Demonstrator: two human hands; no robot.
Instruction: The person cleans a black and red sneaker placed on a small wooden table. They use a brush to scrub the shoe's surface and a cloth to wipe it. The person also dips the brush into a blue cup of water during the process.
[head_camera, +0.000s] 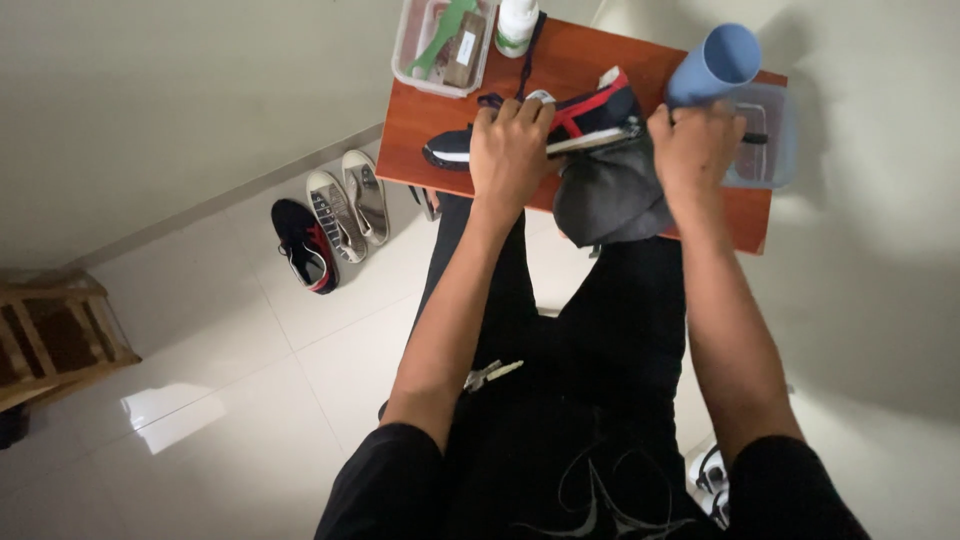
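Note:
A dark sneaker (590, 115) with red and white trim lies on its side on a small reddish-brown table (430, 125). My left hand (510, 150) grips the sneaker around its middle. My right hand (695, 150) is closed on a grey cloth (605, 205) that hangs down from the shoe's heel end over the table's front edge. A blue cylinder-shaped cup (715, 65) stands just behind my right hand.
A clear box (420, 60) with a green brush and a brown block sits at the table's back left, next to a white bottle (517, 25). A clear lidded container (770, 135) lies at the right. A beige pair (348, 200) and a black-red shoe (303, 245) rest on the tiled floor. A wooden stool (50, 335) stands left.

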